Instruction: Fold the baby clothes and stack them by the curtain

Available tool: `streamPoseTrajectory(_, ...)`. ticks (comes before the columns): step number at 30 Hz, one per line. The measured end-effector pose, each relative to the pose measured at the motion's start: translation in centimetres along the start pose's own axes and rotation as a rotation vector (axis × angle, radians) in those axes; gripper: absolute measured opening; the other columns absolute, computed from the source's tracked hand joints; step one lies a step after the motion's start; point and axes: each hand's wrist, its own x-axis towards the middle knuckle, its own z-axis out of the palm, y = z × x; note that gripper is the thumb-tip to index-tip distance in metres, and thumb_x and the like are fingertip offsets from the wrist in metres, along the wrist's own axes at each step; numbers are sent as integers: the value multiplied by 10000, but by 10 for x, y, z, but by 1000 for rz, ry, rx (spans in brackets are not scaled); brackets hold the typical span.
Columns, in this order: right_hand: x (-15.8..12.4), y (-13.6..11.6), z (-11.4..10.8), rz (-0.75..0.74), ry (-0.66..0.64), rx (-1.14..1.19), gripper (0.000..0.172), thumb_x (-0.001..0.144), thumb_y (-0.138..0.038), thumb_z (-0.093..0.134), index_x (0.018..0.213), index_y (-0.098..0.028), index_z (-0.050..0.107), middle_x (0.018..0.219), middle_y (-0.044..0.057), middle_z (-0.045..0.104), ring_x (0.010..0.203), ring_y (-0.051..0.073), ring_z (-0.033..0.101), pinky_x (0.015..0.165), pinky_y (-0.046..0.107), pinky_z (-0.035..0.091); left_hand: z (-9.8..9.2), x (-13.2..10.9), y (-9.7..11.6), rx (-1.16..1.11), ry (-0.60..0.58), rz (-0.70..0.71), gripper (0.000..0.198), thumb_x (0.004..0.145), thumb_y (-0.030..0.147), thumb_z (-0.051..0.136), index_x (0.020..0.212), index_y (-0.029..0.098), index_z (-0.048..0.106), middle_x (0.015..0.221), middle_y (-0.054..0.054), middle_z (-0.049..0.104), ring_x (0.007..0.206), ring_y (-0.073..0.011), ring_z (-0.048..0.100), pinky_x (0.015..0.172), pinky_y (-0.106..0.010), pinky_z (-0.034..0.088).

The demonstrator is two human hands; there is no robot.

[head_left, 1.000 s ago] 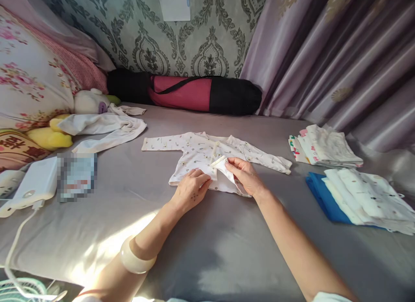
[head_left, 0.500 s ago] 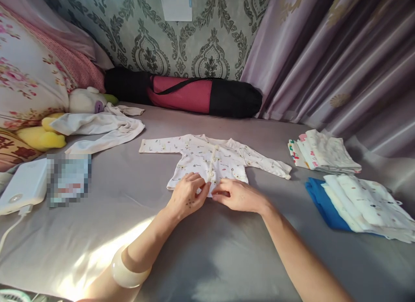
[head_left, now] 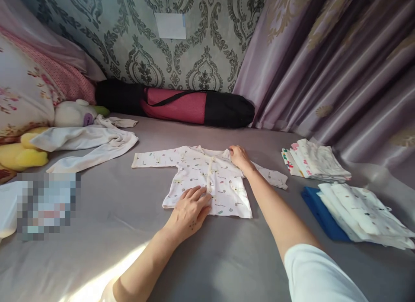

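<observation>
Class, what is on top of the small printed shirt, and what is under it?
The left hand rests low on the shirt, the right hand by its neckline. Grey sheet surrounds it; what is directly beneath is covered.

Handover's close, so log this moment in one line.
left hand: on shirt front | right hand: at its shoulder | shirt: spread flat

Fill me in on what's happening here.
A person is handling a small patterned shirt, laid front up on a grey sheet with its sleeves spread. The left hand rests on its lower front; the right hand is at the shoulder beside the neckline. Two folded piles lie to the right, and a loose white garment to the left.
</observation>
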Motion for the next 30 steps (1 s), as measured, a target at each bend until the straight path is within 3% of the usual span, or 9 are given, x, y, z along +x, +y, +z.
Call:
streamPoseTrajectory(10, -1, 1, 6, -47, 59, -176, 299, 933, -118, 416, 1121, -147, 647, 1139, 152, 610, 1097, 274, 510, 903, 352, 371, -4, 2, 4, 8, -14, -4, 257, 938, 234, 466, 1159, 219, 597, 1312, -101, 597, 1242, -300, 526, 1008, -485, 462)
streamPoseTrajectory(14, 13, -29, 2, -131, 79, -90, 298, 959, -159, 410, 1111, -178, 666, 1149, 127, 631, 1107, 260, 522, 928, 344, 368, -3, 0, 4, 22, -8, -1, 265, 941, 229, 456, 1166, 215, 597, 1320, -102, 594, 1245, -296, 524, 1012, -481, 460)
streamPoseTrajectory(17, 29, -67, 10, -238, -50, 53, 303, 983, -210, 412, 1135, -225, 673, 1160, 70, 661, 1084, 217, 559, 920, 297, 385, -1, 0, 4, 30, -8, -3, 315, 942, 224, 455, 1234, 213, 572, 1335, -105, 589, 1261, -282, 518, 1031, -479, 447)
streamPoseTrajectory(21, 43, -105, 27, -243, -135, 103, 275, 976, -263, 473, 1176, -228, 660, 1204, 72, 650, 1133, 211, 546, 924, 287, 385, 2, -2, 3, 105, 34, -63, 419, 950, 271, 450, 1363, 229, 500, 1441, -118, 512, 1365, -309, 427, 1096, -566, 356)
streamPoseTrajectory(25, 46, -113, 36, -218, -143, 86, 228, 937, -298, 562, 1112, -198, 668, 1176, 95, 634, 1143, 230, 521, 934, 307, 375, 7, -7, 0, 223, 72, -177, 549, 932, 455, 470, 1422, 206, 474, 1529, -164, 390, 1439, -401, 275, 1095, -667, 279)
streamPoseTrajectory(30, 41, -112, 36, -260, -65, 44, 188, 962, -246, 506, 1080, -196, 644, 1156, 99, 610, 1114, 224, 509, 927, 325, 359, 21, -14, -3, 260, 74, -258, 640, 944, 569, 378, 1467, 205, 429, 1543, -179, 359, 1434, -428, 266, 1073, -688, 279)
